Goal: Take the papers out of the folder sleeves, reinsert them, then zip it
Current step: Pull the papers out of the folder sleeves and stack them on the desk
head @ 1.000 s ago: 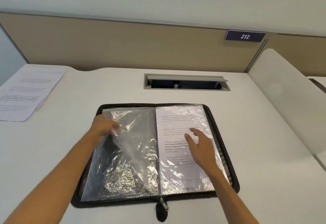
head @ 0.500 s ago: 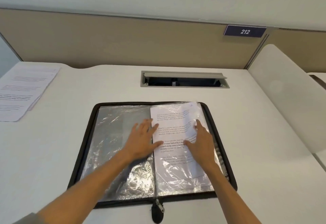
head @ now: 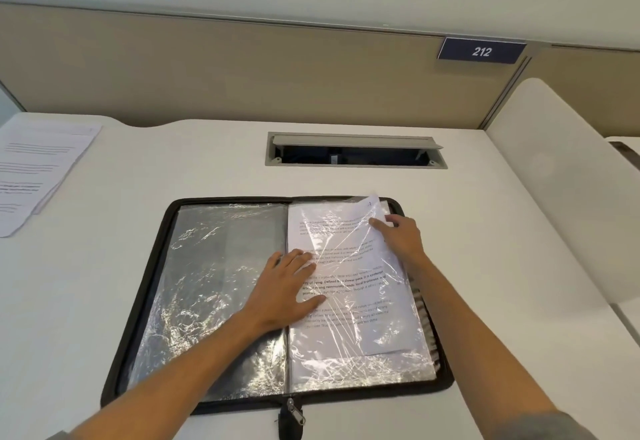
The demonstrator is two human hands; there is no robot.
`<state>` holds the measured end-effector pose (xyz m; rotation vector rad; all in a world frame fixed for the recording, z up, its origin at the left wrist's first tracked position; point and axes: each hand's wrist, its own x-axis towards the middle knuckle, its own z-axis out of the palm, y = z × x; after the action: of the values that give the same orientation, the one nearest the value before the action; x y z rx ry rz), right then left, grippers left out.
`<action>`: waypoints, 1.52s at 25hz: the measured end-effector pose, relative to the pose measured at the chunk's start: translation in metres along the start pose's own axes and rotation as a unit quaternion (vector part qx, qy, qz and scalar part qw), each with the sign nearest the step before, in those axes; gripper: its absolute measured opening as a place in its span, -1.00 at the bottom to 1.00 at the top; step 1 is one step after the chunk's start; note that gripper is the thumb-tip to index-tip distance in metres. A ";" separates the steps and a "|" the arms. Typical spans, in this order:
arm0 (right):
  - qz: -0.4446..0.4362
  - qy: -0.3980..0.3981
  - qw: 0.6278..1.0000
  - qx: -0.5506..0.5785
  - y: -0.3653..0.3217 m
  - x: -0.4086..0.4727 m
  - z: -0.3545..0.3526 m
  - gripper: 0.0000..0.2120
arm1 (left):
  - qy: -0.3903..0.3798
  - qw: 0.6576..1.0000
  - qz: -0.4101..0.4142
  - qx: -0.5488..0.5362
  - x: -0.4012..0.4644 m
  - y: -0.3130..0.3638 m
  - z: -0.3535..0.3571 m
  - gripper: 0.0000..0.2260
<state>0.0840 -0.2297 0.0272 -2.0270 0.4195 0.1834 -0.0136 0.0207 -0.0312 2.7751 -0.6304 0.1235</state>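
A black zip folder (head: 138,304) lies open on the white desk, its clear plastic sleeves spread left and right. The left sleeve (head: 211,283) shows no paper. In the right sleeve sits a printed sheet (head: 349,266), tilted, its top right corner poking past the sleeve's upper edge. My left hand (head: 284,290) presses flat near the spine on the right sleeve's inner edge. My right hand (head: 401,235) pinches the sheet's upper right edge. The zipper pull (head: 294,415) hangs at the folder's front edge.
A stack of printed papers (head: 38,169) lies at the desk's far left. A cable hatch (head: 353,150) is open behind the folder. A beige partition with a "212" plate (head: 481,51) closes the back; a white divider (head: 561,204) stands to the right.
My left hand let the left sleeve fall flat and moved to the spine. My right hand shifted from the page's middle to its upper right edge, and the sheet has slid up and tilted.
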 end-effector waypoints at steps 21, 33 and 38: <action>-0.075 -0.133 0.982 0.115 0.006 -0.008 -0.030 -0.52 | -0.107 0.938 -0.180 -0.275 0.175 -0.027 -0.042 -0.83; -0.070 -0.034 0.997 -0.013 0.006 0.014 -0.031 -0.52 | -0.077 0.961 -0.181 -0.197 0.204 -0.053 -0.063 -0.85; -0.114 -0.022 0.992 -0.053 -0.046 0.036 -0.015 -0.42 | -0.004 0.976 -0.168 -0.140 0.240 -0.058 -0.106 -0.88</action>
<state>0.1338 -0.2313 0.0612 -2.1525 0.1519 0.1103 0.2257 0.0041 0.0898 2.5611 -0.1562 -0.0458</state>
